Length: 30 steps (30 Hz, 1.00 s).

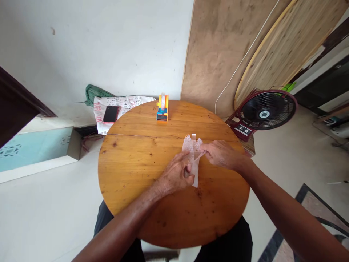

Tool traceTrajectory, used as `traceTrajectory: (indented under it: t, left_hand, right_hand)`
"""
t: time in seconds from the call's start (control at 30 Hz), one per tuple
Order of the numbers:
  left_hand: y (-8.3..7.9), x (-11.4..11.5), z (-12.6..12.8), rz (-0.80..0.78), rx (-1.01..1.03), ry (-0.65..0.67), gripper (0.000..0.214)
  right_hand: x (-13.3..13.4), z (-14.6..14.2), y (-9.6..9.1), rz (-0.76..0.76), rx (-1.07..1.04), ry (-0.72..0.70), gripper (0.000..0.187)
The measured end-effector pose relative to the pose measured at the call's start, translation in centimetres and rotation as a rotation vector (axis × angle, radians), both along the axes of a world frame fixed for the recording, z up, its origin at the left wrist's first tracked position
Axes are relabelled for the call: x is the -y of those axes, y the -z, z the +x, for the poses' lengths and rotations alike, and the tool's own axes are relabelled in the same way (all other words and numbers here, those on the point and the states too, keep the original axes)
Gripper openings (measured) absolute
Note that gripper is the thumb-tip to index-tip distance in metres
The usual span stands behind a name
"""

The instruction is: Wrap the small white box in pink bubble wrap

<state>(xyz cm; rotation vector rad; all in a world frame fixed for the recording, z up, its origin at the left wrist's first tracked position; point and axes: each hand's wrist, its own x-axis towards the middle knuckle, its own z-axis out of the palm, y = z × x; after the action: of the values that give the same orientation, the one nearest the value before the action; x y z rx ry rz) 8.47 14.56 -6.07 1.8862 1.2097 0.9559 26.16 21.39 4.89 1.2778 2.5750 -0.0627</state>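
A piece of translucent bubble wrap (pixel 187 146), folded into a narrow bundle, lies on the round wooden table in front of me. My left hand (pixel 178 173) rests over its left side, fingers curled and thumb bent against it. On the other side my right hand (pixel 219 154) pinches the wrap's right edge between thumb and fingertips. A narrow clear strip stretches from that pinch towards the left hand; whether it is tape or a fold of the wrap I cannot tell. A short whitish strip (pixel 193 137) sticks out at the far end. Anything inside the wrap is hidden.
An orange and blue tape dispenser (pixel 163 109) stands near the far edge of the wooden table (pixel 131 174). Beyond the left edge, a dark red-edged phone (pixel 111 114) lies on a printed white sack (pixel 136 102). A dark red fan (pixel 264 112) stands at the right.
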Motion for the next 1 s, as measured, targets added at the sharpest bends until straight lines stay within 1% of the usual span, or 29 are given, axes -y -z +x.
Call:
traceTrajectory:
  t: [0.07,0.13,0.23,0.33,0.43,0.6,0.73,0.83,0.93,1.0]
  left_hand:
    - [0.1,-0.2,0.0,-0.01,0.012,0.032,0.017]
    - [0.2,-0.4,0.0,-0.018,0.025,0.044,0.019]
    - [0.1,-0.5,0.1,-0.019,0.033,0.047,0.022]
    - [0.0,-0.5,0.1,-0.022,0.023,0.047,0.022]
    - [-0.1,-0.4,0.1,-0.016,0.004,0.036,0.02]
    - [-0.3,0.0,0.1,0.056,-0.054,0.014,0.016]
    - [-0.7,0.3,0.2,0.185,-0.173,-0.041,0.015]
    - [-0.9,0.4,0.3,0.258,-0.237,0.002,0.013]
    - [-1.0,0.4,0.2,0.253,-0.236,0.022,0.014]
    - [-1.0,0.4,0.2,0.231,-0.227,0.018,0.014]
  right_hand:
    - [0.5,1.2,1.0,0.055,-0.107,0.039,0.024]
    - [1.0,1.9,2.1,0.074,-0.202,0.071,0.028]
    - [1.1,2.0,3.6,0.091,-0.359,0.08,0.032]
    - [0.2,1.6,4.7,0.113,-0.481,0.053,0.036]
    - [-1.3,1.0,5.7,0.103,-0.51,0.012,0.038]
    - [-3.0,0.1,7.4,0.044,-0.513,0.015,0.038]
    - [-3.3,0.0,8.5,0.025,-0.492,0.06,0.041]
    - [-3.1,-0.1,8.8,0.034,-0.471,0.101,0.043]
    - [-2.8,0.1,8.8,0.082,-0.52,0.13,0.047]
    - [-2.5,0.4,9.0,0.134,-0.579,0.22,0.045]
